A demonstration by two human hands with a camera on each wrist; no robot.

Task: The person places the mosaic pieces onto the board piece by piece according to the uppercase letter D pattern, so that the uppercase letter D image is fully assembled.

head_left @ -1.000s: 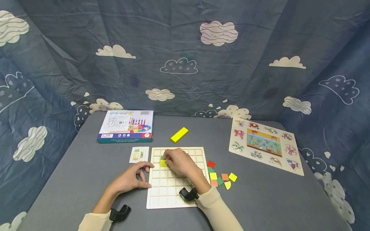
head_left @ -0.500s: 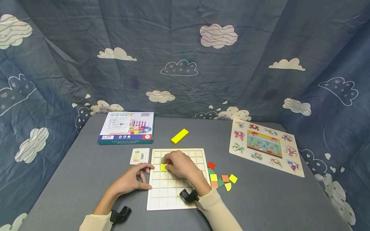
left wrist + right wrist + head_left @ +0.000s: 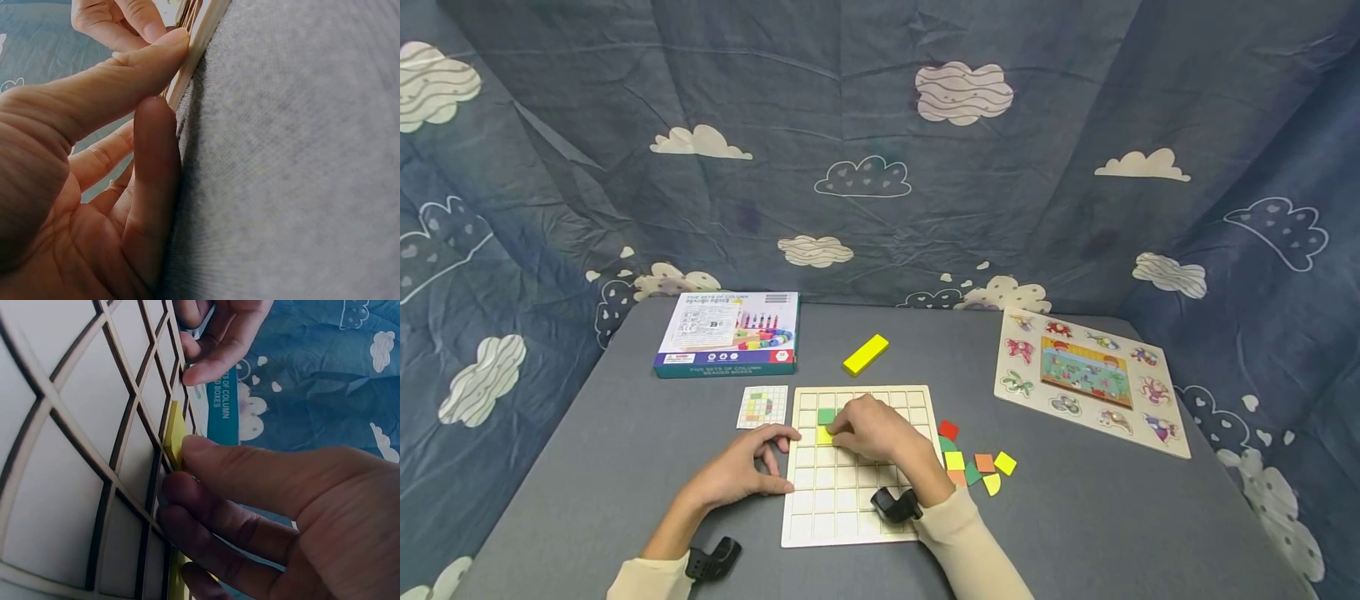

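A pale wooden grid board [image 3: 823, 502] lies on the grey table. My left hand [image 3: 741, 471] rests at its left edge; the thumb [image 3: 159, 59] and fingertips touch the rim in the left wrist view. Over the board's upper cells, my right hand [image 3: 880, 433] pinches a yellow square tile [image 3: 823, 436] at one side. The right wrist view has the thumb tip on that yellow tile [image 3: 175, 434], the other fingers curled beside it. A green square tile [image 3: 827, 416] sits in the cell just above. Another yellow piece [image 3: 177, 575] shows beneath the lower fingers, partly hidden.
Right of the board lie several loose tiles, including a red square [image 3: 948, 430] and a yellow quarter circle [image 3: 992, 484]. A pattern card [image 3: 762, 407], a boxed set [image 3: 727, 333], a yellow block [image 3: 866, 355] and a picture puzzle board [image 3: 1090, 379] stand around.
My right hand has shifted slightly right, uncovering more of the green tile. The left hand stays at the board's edge.
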